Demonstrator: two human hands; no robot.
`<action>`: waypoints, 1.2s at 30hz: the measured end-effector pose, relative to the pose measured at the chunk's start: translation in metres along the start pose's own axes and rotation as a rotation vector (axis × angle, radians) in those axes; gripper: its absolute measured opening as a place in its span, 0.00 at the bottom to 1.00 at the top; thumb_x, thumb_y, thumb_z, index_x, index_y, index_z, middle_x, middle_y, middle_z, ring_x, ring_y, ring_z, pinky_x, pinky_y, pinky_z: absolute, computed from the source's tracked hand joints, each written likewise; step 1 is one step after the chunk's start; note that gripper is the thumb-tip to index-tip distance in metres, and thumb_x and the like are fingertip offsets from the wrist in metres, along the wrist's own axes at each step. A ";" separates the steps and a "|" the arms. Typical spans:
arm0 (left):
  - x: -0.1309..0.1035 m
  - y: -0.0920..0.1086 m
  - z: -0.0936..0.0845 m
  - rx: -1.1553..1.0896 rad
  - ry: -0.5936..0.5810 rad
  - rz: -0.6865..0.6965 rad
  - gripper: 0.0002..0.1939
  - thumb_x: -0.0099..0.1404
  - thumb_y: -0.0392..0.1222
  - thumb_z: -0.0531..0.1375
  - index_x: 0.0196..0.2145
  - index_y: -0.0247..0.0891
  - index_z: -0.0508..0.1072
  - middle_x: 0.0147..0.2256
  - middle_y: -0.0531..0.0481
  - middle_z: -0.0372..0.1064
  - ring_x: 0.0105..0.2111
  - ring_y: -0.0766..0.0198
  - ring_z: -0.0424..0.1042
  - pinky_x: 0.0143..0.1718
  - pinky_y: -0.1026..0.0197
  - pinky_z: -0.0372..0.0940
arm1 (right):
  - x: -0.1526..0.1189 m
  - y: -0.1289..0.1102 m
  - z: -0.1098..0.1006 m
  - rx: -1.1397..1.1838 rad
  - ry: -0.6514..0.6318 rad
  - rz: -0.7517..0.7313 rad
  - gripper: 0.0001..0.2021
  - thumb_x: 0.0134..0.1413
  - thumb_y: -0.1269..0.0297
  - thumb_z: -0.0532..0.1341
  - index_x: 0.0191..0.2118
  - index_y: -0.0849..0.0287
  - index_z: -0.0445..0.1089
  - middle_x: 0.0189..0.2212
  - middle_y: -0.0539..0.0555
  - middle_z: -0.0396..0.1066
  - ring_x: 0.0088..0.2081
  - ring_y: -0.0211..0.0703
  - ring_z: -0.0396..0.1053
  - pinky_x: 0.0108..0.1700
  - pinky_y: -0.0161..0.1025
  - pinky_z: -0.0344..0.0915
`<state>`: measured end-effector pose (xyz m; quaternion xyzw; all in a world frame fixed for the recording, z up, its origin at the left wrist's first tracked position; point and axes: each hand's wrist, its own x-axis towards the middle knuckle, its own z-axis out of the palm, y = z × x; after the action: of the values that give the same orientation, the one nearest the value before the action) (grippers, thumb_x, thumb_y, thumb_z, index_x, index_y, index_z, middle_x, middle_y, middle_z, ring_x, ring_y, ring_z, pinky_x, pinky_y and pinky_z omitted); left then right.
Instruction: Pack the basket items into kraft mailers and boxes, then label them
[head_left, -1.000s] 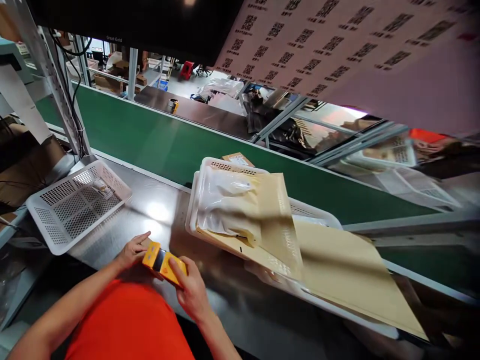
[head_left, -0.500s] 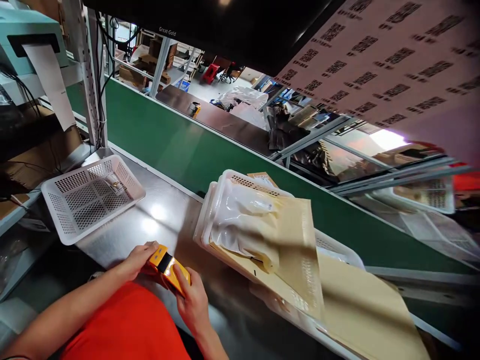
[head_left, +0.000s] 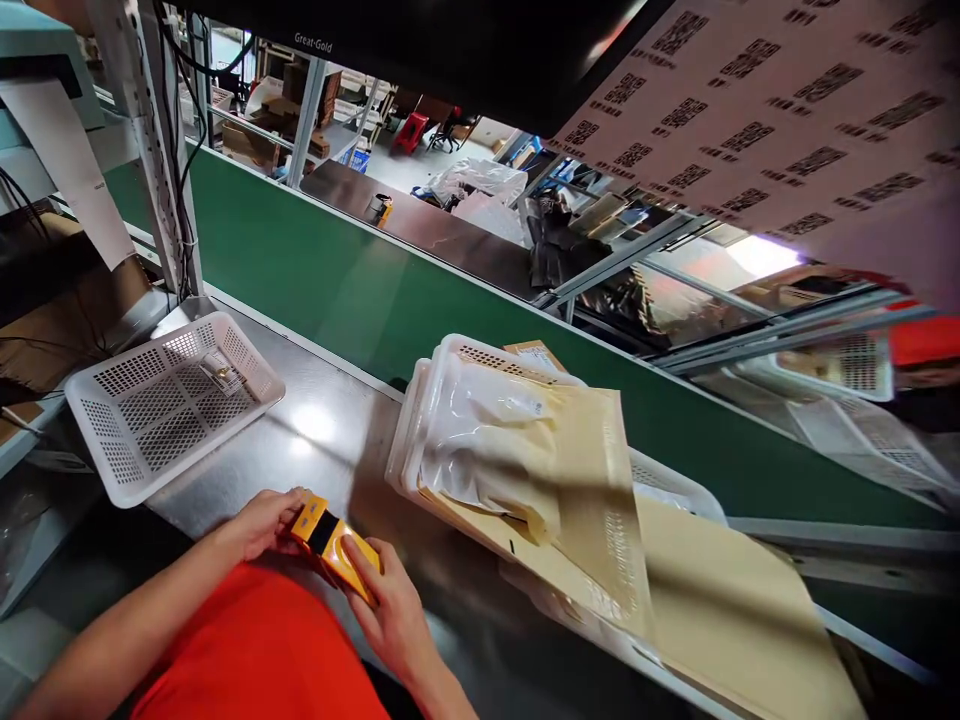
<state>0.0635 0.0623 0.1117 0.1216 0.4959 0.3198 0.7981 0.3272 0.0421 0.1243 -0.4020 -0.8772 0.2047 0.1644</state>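
Observation:
Low in front of my red shirt, a yellow-orange handheld device [head_left: 351, 562] with a black band across its top is held between both hands. My left hand [head_left: 271, 522] is closed at its far left end, its fingertips partly hidden behind it. My right hand [head_left: 390, 600] wraps the near right end, the thumb lying along the top. The device is tilted above the metal bench [head_left: 319, 455] close to its front edge. I cannot make out its underside.
A white perforated basket [head_left: 127, 490] with a small clear packet [head_left: 223, 372] stands left. To the right, stacked white baskets [head_left: 409, 425] carry padded mailers [head_left: 592, 450]. Behind runs a green conveyor belt [head_left: 315, 260]. A black monitor [head_left: 420, 70] and QR-code sheet [head_left: 739, 130] hang overhead.
The view has shifted slightly. Both hands still hold the yellow device, which sits a little lower and to the left in the picture. The baskets and mailers stay as they were.

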 end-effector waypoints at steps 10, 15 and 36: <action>0.011 -0.002 -0.002 0.166 0.128 -0.002 0.20 0.54 0.59 0.69 0.30 0.40 0.73 0.24 0.55 0.72 0.24 0.64 0.69 0.27 0.62 0.63 | -0.006 -0.003 0.005 -0.078 0.001 -0.025 0.38 0.57 0.74 0.58 0.73 0.46 0.57 0.54 0.62 0.67 0.51 0.53 0.73 0.49 0.47 0.77; 0.017 -0.001 0.000 0.484 0.291 0.244 0.16 0.60 0.54 0.64 0.25 0.39 0.75 0.22 0.52 0.71 0.26 0.61 0.69 0.27 0.62 0.59 | 0.000 -0.008 0.000 -0.013 -0.045 -0.004 0.37 0.60 0.73 0.58 0.74 0.45 0.55 0.51 0.60 0.67 0.48 0.50 0.74 0.47 0.45 0.77; 0.046 -0.029 -0.048 0.574 0.534 0.415 0.19 0.63 0.58 0.56 0.23 0.43 0.67 0.21 0.53 0.69 0.21 0.64 0.66 0.29 0.61 0.59 | 0.033 -0.024 -0.019 -0.298 -0.415 0.132 0.30 0.62 0.63 0.62 0.69 0.44 0.65 0.39 0.57 0.69 0.36 0.47 0.68 0.37 0.38 0.62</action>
<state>0.0473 0.0633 0.0416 0.3482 0.7183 0.3428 0.4952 0.3001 0.0581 0.1563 -0.4274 -0.8845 0.1618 -0.0936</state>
